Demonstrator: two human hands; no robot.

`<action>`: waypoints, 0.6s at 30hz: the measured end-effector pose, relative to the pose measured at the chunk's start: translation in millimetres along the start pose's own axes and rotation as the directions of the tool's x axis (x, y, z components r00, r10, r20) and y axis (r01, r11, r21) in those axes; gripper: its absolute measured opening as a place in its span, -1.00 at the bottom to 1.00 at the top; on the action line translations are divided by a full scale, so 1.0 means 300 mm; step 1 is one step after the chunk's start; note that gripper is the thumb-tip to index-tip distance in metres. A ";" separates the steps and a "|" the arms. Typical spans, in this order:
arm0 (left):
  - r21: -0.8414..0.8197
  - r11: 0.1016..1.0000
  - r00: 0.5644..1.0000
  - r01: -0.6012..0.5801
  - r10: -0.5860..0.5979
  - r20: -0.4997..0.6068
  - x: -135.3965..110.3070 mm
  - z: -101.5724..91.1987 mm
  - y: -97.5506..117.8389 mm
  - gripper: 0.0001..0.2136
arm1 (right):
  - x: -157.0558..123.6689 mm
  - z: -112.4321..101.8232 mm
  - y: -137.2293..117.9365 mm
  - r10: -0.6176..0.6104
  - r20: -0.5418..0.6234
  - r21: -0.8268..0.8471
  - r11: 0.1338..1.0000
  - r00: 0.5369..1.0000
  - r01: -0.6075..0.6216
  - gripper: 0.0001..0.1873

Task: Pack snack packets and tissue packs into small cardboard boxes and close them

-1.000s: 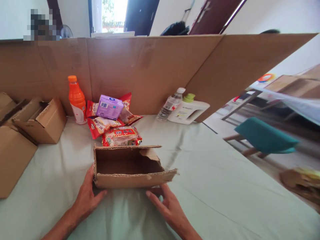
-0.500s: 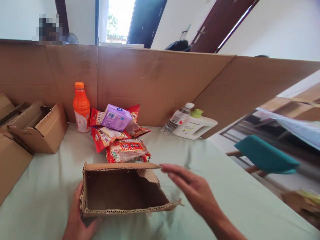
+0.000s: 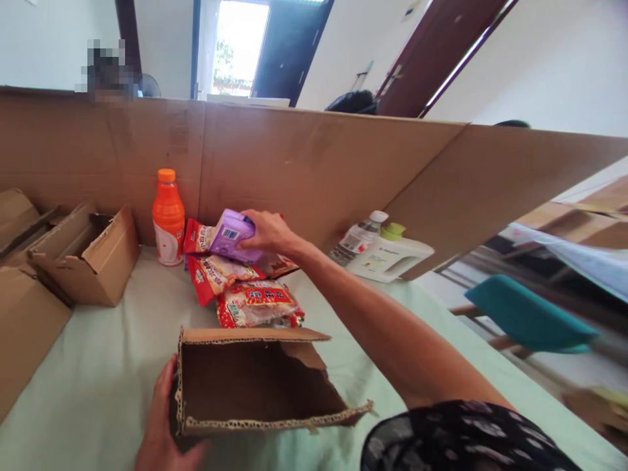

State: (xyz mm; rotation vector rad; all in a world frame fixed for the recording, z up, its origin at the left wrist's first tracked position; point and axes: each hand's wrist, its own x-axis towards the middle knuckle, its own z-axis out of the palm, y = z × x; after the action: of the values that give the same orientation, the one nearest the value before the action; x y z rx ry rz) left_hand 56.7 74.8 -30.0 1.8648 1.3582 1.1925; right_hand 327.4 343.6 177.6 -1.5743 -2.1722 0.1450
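Purple packet grasped atop the pile, box steadied close by.
Left hand (image 3: pixel 159 425) fingers curled round the cardboard box (image 3: pixel 255 422) on the worktop (image 3: pixel 98 353); beyond the red snack packets (image 3: pixel 255 301), right hand (image 3: pixel 269 232) fingers clasped the purple packet (image 3: pixel 230 234). A careless pull might drag those packets or tip the nearby orange bottle (image 3: pixel 168 219).

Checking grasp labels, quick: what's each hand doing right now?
Left hand: holding the cardboard box by its left end.
Right hand: closed on the purple packet.
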 end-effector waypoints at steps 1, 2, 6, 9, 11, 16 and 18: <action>0.010 1.000 1.000 -0.022 0.022 0.013 0.005 -0.007 -0.001 -0.09 | -0.056 -0.034 -0.002 0.003 -0.047 0.059 0.998 0.999 0.000 -0.24; 0.018 0.999 0.999 -0.037 0.037 0.027 0.009 -0.017 -0.002 -0.06 | -0.127 -0.072 -0.006 0.004 -0.110 0.166 0.986 0.994 0.015 -0.25; -0.030 0.999 0.994 -0.015 0.018 0.110 0.041 -0.070 0.001 0.03 | -0.466 -0.202 -0.065 0.076 -0.334 0.683 0.706 0.940 0.185 -0.32; -0.099 0.995 0.978 0.008 0.012 0.208 0.097 -0.121 0.024 0.17 | -0.670 -0.208 -0.130 0.136 -0.268 0.728 0.677 0.954 0.108 -0.34; -0.136 0.991 0.962 0.015 0.023 0.273 0.146 -0.147 0.052 0.24 | -0.742 -0.176 -0.160 0.127 -0.183 0.707 0.706 0.975 0.041 -0.28; -0.201 0.979 0.924 -0.015 0.090 0.372 0.241 -0.166 0.127 0.29 | -0.761 -0.139 -0.198 -0.021 -0.062 0.587 0.808 0.998 0.054 -0.20; -0.187 0.982 0.929 -0.038 0.104 0.356 0.244 -0.169 0.145 0.28 | -0.765 -0.164 -0.216 -0.080 -0.053 0.521 0.848 0.995 0.096 -0.20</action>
State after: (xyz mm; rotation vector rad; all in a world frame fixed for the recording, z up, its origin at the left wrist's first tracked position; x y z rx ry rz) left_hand 39.4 124.3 53.9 1.9025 0.9569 0.9071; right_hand 347.6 101.0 175.9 -1.1514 -1.9494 0.6264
